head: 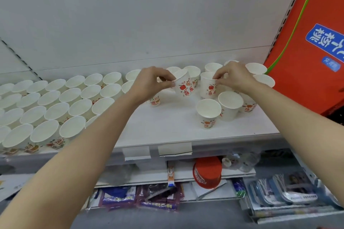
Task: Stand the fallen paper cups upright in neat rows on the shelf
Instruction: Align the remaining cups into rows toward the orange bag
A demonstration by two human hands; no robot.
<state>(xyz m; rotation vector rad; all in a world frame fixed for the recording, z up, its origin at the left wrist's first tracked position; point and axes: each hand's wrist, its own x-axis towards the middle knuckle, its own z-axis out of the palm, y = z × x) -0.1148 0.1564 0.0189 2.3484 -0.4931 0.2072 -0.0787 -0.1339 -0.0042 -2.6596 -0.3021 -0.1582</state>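
White paper cups with red and orange fruit print stand on a white shelf (167,126). My left hand (150,83) pinches the rim of one cup (183,84), which is lifted and tilted to the right. My right hand (234,78) pinches the rim of a second cup (207,85) that stands upright just right of the first. Several upright cups in rows (55,109) fill the shelf's left part. Two loose upright cups (207,112) (229,105) stand in front of my right hand, more behind it.
A large orange carton (307,52) with blue labels leans at the shelf's right end. The white back wall (149,24) rises behind the cups. Lower shelves hold a red tub (207,172), purple packets (141,199) and blue packages (283,191).
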